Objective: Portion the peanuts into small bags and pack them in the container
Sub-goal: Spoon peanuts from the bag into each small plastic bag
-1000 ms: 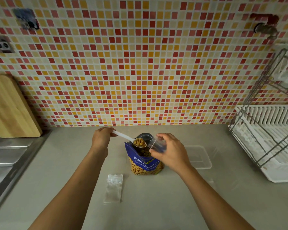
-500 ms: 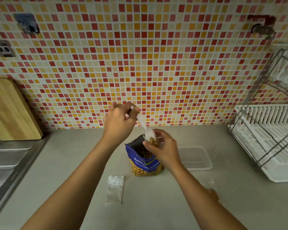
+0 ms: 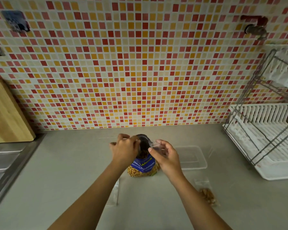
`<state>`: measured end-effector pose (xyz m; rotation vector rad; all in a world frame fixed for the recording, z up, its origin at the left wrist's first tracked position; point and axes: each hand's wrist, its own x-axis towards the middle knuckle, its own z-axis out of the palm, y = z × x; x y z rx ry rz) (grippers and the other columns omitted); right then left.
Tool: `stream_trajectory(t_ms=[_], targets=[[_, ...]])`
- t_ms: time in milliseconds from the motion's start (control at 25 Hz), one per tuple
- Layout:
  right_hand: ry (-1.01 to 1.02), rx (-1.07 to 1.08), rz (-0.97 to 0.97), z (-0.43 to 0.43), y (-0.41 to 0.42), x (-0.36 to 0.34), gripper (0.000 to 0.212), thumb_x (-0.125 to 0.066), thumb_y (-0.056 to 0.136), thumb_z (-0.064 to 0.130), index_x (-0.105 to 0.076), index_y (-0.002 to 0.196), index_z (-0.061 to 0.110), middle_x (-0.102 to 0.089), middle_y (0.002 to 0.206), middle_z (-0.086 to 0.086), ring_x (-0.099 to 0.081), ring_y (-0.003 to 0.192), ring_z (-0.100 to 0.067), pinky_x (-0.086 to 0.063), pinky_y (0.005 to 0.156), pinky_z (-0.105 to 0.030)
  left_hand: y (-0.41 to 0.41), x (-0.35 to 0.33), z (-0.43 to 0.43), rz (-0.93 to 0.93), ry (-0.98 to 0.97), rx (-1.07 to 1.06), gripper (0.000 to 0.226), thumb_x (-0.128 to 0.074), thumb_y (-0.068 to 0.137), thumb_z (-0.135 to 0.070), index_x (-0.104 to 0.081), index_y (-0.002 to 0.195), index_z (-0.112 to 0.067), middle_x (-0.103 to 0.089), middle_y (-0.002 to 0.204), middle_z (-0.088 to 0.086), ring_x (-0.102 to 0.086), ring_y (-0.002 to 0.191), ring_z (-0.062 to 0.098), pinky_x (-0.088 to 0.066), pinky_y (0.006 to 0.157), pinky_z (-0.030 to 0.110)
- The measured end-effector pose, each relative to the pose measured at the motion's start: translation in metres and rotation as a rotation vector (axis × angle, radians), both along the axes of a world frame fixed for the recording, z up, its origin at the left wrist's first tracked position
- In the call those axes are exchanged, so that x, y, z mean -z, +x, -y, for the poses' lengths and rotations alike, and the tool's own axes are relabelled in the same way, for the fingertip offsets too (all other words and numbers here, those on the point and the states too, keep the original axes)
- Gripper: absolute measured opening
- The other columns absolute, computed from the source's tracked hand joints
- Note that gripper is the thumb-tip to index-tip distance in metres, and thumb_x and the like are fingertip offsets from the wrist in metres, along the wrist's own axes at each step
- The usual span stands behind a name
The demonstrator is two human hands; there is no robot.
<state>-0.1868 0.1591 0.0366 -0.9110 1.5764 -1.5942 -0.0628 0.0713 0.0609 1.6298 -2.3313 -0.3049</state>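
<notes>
A blue peanut bag [image 3: 144,165] stands open on the counter, nuts showing through its lower window. My left hand [image 3: 124,151] is at the bag's mouth with its fingers closed; the white spoon it gripped earlier is hidden from view. My right hand [image 3: 165,156] pinches a small clear bag [image 3: 156,145] just right of the opening. A clear plastic container [image 3: 192,157] lies flat to the right of the peanut bag. A small bag holding peanuts [image 3: 207,193] lies on the counter under my right forearm. Empty small bags [image 3: 115,193] are partly hidden by my left forearm.
A white dish rack with a wire frame [image 3: 264,138] fills the right side. A wooden cutting board [image 3: 5,113] leans on the tiled wall at left, above a steel sink [image 3: 5,165]. The grey counter [image 3: 70,163] stretches between them.
My left hand tipped the spoon of peanuts over the small bag, then dropped back down to the peanut bag's mouth. My right hand kept hold of the small bag.
</notes>
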Motion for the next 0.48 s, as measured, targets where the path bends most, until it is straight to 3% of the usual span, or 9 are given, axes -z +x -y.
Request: stream_trajectory(t_ms=[160,320,400,480], targets=[[0.031,-0.024,0.003,0.0,-0.003,0.002,0.031,-0.075,0.075,0.024,-0.058,0.1,0.031,-0.067,0.099,0.008,-0.064,0.094,-0.007,-0.053,0.068,-0.015,-0.011,0.005,0.003,-0.227,0.252,-0.239,0.025,-0.041,0.094,-0.026,-0.065,0.1,-0.02,-0.058,0.109,0.006,-0.045,0.116,0.021,-0.033,0.095,0.047],[0.047,-0.036,0.005,0.0,-0.005,0.002,0.031,-0.075,0.075,0.025,-0.058,0.1,0.031,-0.067,0.1,0.008,-0.064,0.094,-0.007,-0.053,0.066,-0.016,0.0,0.01,0.011,-0.49,0.316,-0.252,0.025,-0.042,0.093,-0.022,-0.064,0.081,-0.024,-0.065,0.095,0.009,-0.056,0.098,0.026,-0.045,0.092,0.05],[0.044,-0.028,0.001,0.0,-0.005,0.004,0.031,-0.076,0.074,0.025,-0.059,0.1,0.03,-0.068,0.099,0.006,-0.065,0.094,-0.01,-0.054,0.067,-0.019,0.002,0.006,0.01,-0.633,0.344,-0.247,0.027,-0.042,0.095,-0.016,-0.068,0.09,-0.011,-0.066,0.092,0.012,-0.057,0.085,0.022,-0.05,0.08,0.039],[0.029,-0.027,0.016,0.0,-0.004,0.004,0.029,-0.076,0.074,0.023,-0.06,0.097,0.03,-0.068,0.098,0.004,-0.065,0.094,-0.012,-0.055,0.071,-0.023,0.005,0.0,0.01,-0.757,0.389,-0.286,0.026,-0.043,0.096,-0.016,-0.067,0.097,-0.004,-0.065,0.09,0.012,-0.056,0.075,0.017,-0.046,0.065,0.028]])
